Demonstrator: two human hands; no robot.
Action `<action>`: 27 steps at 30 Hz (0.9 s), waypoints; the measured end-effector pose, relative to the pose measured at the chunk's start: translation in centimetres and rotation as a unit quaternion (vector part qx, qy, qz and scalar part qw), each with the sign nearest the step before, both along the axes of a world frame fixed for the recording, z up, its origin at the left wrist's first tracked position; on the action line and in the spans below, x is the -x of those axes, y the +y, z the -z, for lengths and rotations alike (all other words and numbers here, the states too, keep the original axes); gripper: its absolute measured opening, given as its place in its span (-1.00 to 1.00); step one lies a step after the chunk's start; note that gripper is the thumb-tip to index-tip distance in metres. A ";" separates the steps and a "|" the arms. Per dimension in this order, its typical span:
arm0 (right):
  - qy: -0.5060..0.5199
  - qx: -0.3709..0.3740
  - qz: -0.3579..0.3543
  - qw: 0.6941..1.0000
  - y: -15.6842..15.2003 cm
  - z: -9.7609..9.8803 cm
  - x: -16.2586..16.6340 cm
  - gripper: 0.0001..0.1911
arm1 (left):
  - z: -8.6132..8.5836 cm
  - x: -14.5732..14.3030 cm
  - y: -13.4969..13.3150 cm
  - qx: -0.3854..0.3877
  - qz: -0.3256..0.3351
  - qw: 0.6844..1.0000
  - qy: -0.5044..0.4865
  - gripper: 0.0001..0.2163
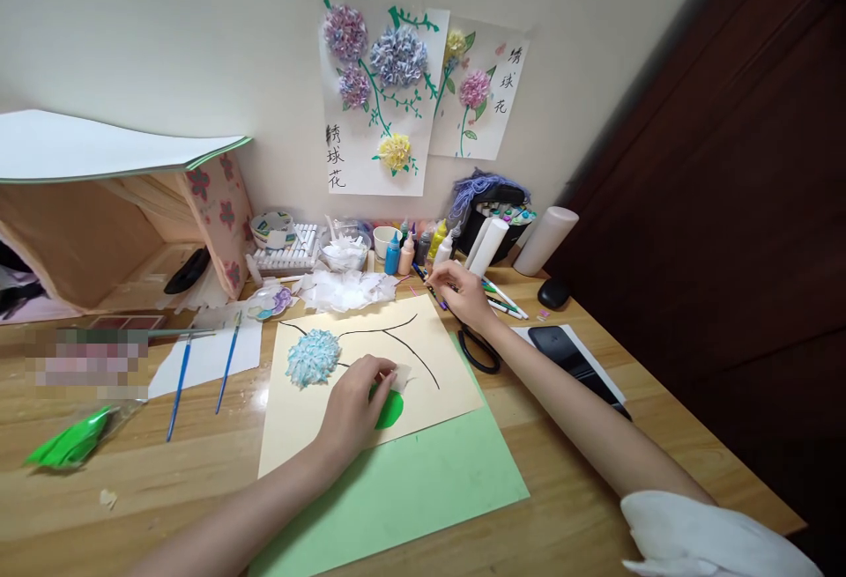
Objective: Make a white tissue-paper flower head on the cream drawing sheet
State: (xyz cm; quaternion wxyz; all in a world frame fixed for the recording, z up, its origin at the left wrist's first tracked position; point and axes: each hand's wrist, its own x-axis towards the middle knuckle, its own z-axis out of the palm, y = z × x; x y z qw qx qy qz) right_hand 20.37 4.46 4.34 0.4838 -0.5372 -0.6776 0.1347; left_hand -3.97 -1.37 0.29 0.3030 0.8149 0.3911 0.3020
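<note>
My left hand (357,403) rests over the cream paper (370,352), its thumb and fingers pinching a small piece of white tissue paper (401,378). Partly beneath this hand is a green circle (390,410). On the same paper, black branch lines spread around a ruffled light-blue flower (313,358). My right hand (466,297) is stretched farther back, fingertips pressed together by the white-capped bottle (444,248) and a dark blue pen (431,288). Whatever those fingers may hold is too small to make out.
Green paper (410,489) lies under the cream sheet. Behind it stand paint bottles (392,253) and a heap of white tissue pieces (347,290). Paintbrushes (228,361) lie left; a phone (575,366) and mouse (553,293) lie right. A fabric-lined box (221,207) stands back left.
</note>
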 end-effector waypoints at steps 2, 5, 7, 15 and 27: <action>0.116 -0.006 -0.051 0.992 -2.0 -0.1 0.7 -0.91 | -0.3 -0.1 0.0 0.034 -0.001 0.999 -0.019 -0.82; 0.264 0.068 -0.124 0.954 -4.6 0.1 1.7 -0.82 | -1.1 -0.1 -0.2 0.081 -0.002 0.996 -0.040 -0.83; 0.331 0.124 -0.164 0.921 -6.0 0.2 2.2 -0.75 | -1.4 0.1 -0.5 0.103 -0.004 0.994 -0.047 -0.83; 0.308 0.165 -0.187 0.918 -7.7 1.9 5.4 -0.82 | -1.0 1.4 -1.2 0.151 -0.047 0.987 -0.031 -0.82; 0.123 0.040 -0.191 0.973 -8.9 5.1 6.2 -0.79 | -0.7 0.8 -0.6 0.063 -0.042 0.995 0.061 -0.82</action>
